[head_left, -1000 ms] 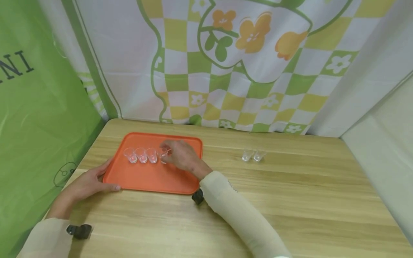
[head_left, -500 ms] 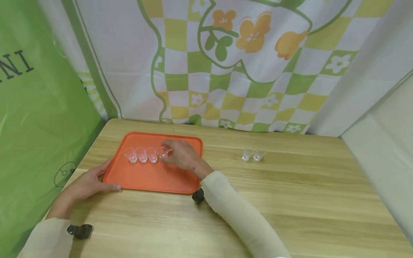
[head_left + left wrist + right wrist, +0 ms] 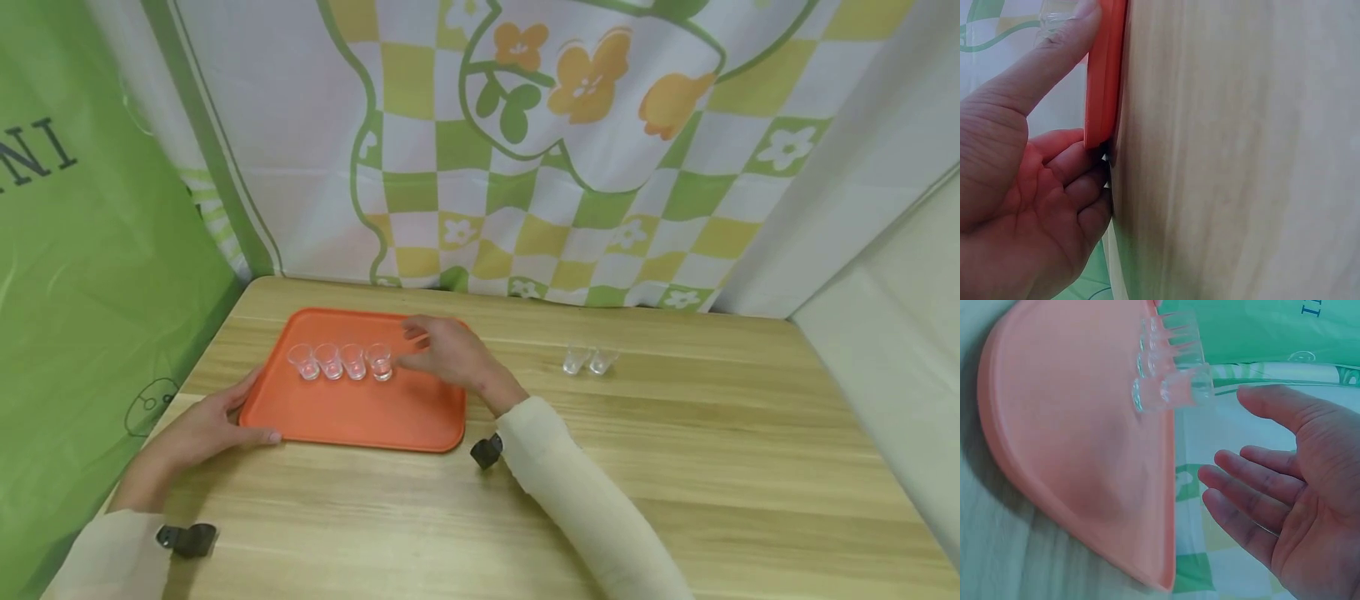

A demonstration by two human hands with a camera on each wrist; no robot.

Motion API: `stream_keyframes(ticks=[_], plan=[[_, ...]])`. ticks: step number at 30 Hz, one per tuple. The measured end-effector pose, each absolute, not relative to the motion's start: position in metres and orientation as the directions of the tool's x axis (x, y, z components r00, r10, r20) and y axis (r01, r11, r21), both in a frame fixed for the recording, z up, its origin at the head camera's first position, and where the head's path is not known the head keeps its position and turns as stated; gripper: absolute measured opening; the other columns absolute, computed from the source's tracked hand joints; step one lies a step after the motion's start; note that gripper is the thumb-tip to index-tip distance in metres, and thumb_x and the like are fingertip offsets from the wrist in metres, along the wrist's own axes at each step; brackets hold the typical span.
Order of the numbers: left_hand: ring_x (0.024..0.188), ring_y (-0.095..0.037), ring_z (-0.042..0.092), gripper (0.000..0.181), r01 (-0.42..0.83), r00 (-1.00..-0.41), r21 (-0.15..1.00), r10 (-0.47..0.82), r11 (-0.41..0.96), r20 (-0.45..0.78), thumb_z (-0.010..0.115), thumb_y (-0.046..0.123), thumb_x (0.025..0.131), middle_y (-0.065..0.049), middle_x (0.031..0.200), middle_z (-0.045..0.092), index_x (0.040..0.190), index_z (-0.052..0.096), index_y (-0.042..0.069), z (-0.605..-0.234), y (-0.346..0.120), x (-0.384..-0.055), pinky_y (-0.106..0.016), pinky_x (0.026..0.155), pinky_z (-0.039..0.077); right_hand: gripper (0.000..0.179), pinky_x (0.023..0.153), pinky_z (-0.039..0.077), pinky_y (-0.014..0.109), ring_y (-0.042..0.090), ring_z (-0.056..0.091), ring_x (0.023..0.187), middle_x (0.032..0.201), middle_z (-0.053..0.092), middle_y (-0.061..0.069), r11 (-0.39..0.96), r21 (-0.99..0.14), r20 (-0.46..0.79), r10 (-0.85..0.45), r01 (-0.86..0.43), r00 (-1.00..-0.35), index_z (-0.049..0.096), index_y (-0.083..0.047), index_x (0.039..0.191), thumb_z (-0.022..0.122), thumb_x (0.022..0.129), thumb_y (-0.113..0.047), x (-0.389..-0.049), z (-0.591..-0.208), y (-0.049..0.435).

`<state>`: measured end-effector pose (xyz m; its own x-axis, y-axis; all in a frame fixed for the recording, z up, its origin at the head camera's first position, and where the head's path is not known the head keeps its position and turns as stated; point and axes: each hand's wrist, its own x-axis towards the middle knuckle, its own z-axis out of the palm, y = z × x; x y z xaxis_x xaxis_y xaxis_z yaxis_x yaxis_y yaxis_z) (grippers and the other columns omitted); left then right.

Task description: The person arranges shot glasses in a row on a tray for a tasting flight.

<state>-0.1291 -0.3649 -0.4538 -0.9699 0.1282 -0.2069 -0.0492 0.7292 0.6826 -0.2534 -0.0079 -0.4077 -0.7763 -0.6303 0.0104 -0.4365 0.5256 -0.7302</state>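
Head cam: my L hand (image 3: pixel 206 429) grips the L near corner of the orange round-cornered rectangular tray (image 3: pixel 352 410); my R hand (image 3: pixel 453 354) is released, over the tray's R part, just R of four small clear tapered cups (image 3: pixel 352 362) in a row on it. Two more clear cups (image 3: pixel 577 361) stand well R, on the light wood-grain table (image 3: pixel 675 475). L wrist cam: thumb against tray, fingers bent at its edge. R wrist cam: thumb tip near, but apart from, the closest cup.
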Motion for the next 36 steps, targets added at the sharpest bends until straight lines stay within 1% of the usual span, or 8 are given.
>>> stream_keyframes(ticks=[4, 7, 10, 18, 23, 28, 32, 36], plan=[[0.139, -0.062, 0.027, 0.114, -0.044, -0.97, 0.674, 0.129, 0.738, -0.204, 0.084, 0.041, 0.086, -0.04, 0.156, 0.028, 0.166, 0.01, 0.008, -0.455, -0.365, -0.13, -0.077, 0.105, 0.027, 0.054, 0.096, 0.053, 0.033, 0.026, 0.065, 0.118, 0.136, 0.065, 0.008, 0.547, -0.676, 0.041, -0.641, -0.494, -0.766, 0.06, -0.004, 0.142, 0.076, 0.096, -0.027, -0.253, -0.403, 0.0], [0.139, -0.062, 0.027, 0.115, -0.045, -0.97, 0.672, 0.128, 0.739, -0.206, 0.084, 0.042, 0.086, -0.04, 0.156, 0.028, 0.166, 0.009, 0.008, -0.455, -0.365, -0.13, -0.077, 0.104, 0.027, 0.048, 0.096, 0.053, 0.034, 0.026, 0.065, 0.117, 0.135, 0.066, 0.008, 0.567, -0.621, 0.06, -0.654, -0.541, -0.754, 0.062, -0.006, 0.139, 0.075, 0.097, -0.026, -0.254, -0.398, 0.005], [0.139, -0.062, 0.027, 0.115, -0.046, -0.97, 0.673, 0.128, 0.738, -0.206, 0.084, 0.042, 0.085, -0.04, 0.156, 0.028, 0.165, 0.009, 0.007, -0.455, -0.365, -0.13, -0.077, 0.105, 0.027, 0.045, 0.097, 0.052, 0.035, 0.025, 0.063, 0.119, 0.134, 0.067, 0.007, 0.588, -0.587, 0.064, -0.651, -0.556, -0.756, 0.064, -0.008, 0.137, 0.074, 0.097, -0.026, -0.254, -0.392, 0.011], [0.14, -0.062, 0.026, 0.115, -0.04, -0.969, 0.678, 0.136, 0.734, -0.204, 0.084, 0.041, 0.086, -0.04, 0.156, 0.028, 0.165, 0.009, 0.006, -0.454, -0.365, -0.13, -0.076, 0.106, 0.027, 0.045, 0.098, 0.051, 0.038, 0.023, 0.062, 0.12, 0.132, 0.068, 0.004, 0.632, -0.503, 0.092, -0.639, -0.589, -0.764, 0.066, -0.008, 0.136, 0.074, 0.098, -0.029, -0.25, -0.378, 0.031], [0.14, -0.062, 0.026, 0.115, -0.042, -0.97, 0.684, 0.135, 0.728, -0.203, 0.084, 0.041, 0.086, -0.04, 0.156, 0.028, 0.166, 0.009, 0.008, -0.453, -0.366, -0.129, -0.076, 0.105, 0.027, 0.041, 0.1, 0.05, 0.04, 0.023, 0.062, 0.119, 0.13, 0.069, 0.006, 0.616, -0.492, 0.136, -0.644, -0.615, -0.753, 0.067, -0.007, 0.134, 0.073, 0.098, -0.026, -0.248, -0.375, 0.047], [0.14, -0.061, 0.027, 0.114, -0.032, -0.971, 0.689, 0.14, 0.724, -0.193, 0.084, 0.04, 0.086, -0.039, 0.156, 0.029, 0.166, 0.009, 0.008, -0.454, -0.366, -0.128, -0.076, 0.105, 0.027, 0.039, 0.101, 0.05, 0.042, 0.024, 0.063, 0.118, 0.129, 0.069, 0.008, 0.6, -0.493, 0.163, -0.647, -0.63, -0.744, 0.068, -0.005, 0.132, 0.071, 0.1, -0.027, -0.247, -0.376, 0.064], [0.14, -0.061, 0.027, 0.114, -0.028, -0.971, 0.69, 0.144, 0.723, -0.19, 0.084, 0.04, 0.086, -0.04, 0.156, 0.028, 0.166, 0.009, 0.007, -0.454, -0.366, -0.128, -0.076, 0.106, 0.027, 0.038, 0.101, 0.05, 0.042, 0.026, 0.063, 0.119, 0.13, 0.069, 0.008, 0.618, -0.474, 0.173, -0.633, -0.627, -0.755, 0.068, -0.005, 0.131, 0.072, 0.099, -0.026, -0.245, -0.377, 0.077], [0.14, -0.061, 0.026, 0.114, -0.028, -0.971, 0.695, 0.146, 0.719, -0.191, 0.084, 0.039, 0.086, -0.04, 0.156, 0.027, 0.166, 0.009, 0.008, -0.454, -0.366, -0.128, -0.076, 0.106, 0.026, 0.038, 0.105, 0.048, 0.044, 0.028, 0.061, 0.123, 0.131, 0.068, 0.009, 0.635, -0.463, 0.181, -0.615, -0.619, -0.767, 0.068, -0.004, 0.131, 0.073, 0.099, -0.024, -0.242, -0.379, 0.09]])
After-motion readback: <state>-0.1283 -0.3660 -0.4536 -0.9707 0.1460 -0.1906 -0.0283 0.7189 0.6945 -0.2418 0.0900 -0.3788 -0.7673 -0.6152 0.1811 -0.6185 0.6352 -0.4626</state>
